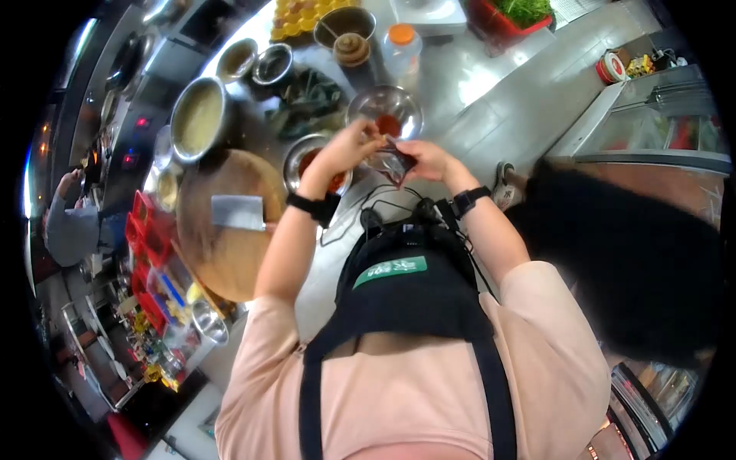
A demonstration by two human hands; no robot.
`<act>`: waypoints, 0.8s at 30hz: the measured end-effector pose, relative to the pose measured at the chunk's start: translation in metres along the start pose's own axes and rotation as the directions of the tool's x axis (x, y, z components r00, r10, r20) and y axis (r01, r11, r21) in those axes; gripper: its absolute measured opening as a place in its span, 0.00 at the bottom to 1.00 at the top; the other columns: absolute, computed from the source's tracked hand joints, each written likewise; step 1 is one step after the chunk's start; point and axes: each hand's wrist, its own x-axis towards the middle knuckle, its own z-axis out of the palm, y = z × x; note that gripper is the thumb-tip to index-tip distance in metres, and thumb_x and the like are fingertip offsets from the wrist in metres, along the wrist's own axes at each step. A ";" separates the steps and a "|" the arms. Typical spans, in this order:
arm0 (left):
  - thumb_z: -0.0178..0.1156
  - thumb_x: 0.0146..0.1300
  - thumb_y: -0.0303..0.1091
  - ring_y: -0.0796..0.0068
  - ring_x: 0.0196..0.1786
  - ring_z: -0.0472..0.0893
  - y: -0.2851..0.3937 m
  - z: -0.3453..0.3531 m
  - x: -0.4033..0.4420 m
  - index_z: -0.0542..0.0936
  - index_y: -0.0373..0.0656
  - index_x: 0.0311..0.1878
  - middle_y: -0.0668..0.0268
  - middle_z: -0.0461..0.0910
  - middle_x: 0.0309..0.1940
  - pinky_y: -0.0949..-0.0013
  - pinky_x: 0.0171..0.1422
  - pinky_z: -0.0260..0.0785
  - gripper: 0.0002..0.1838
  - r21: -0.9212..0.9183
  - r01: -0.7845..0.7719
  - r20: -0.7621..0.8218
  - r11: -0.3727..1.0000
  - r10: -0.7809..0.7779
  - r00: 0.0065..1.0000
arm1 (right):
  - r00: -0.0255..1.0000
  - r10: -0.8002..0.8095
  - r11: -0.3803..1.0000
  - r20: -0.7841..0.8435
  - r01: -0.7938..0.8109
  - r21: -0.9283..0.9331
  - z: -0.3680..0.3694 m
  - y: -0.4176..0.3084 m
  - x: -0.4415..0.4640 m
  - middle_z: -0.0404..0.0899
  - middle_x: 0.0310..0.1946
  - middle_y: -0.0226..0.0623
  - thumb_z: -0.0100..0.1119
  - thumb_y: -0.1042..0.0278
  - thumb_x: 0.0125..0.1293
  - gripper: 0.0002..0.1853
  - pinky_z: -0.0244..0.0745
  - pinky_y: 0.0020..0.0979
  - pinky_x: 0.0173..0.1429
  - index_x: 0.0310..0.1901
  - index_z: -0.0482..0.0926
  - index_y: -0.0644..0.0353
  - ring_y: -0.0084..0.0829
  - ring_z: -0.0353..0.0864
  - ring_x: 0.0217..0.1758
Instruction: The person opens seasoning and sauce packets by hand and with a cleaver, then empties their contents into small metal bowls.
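Note:
Both of my hands are at a small dark, shiny packet [394,163] in front of my body. My right hand [431,161] grips its right side. My left hand [351,151] is closed, its fingertips pinched at the packet's upper left edge. Just beyond the packet stands a steel bowl [410,107] with something red in the bottom. A second steel bowl [290,165], holding red-orange contents, is partly hidden beneath my left wrist. What is inside the packet does not show.
Left of me, a cleaver [238,211] lies on a round wooden chopping board [222,268]. A large pot [198,120] stands behind it. An orange-lidded jar [402,54] and a yellow egg tray [307,15] are at the back. Another person [70,226] is at far left.

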 end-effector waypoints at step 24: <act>0.65 0.61 0.32 0.44 0.58 0.75 -0.022 0.010 0.031 0.74 0.34 0.59 0.42 0.76 0.54 0.56 0.63 0.67 0.23 0.155 -0.179 -0.041 0.972 0.188 0.981 | 0.833 -0.218 0.641 -0.508 -0.271 -0.718 0.031 -0.082 0.011 0.80 0.38 0.33 0.61 0.42 0.67 0.27 0.74 0.25 0.31 0.48 0.76 0.63 0.22 0.77 0.29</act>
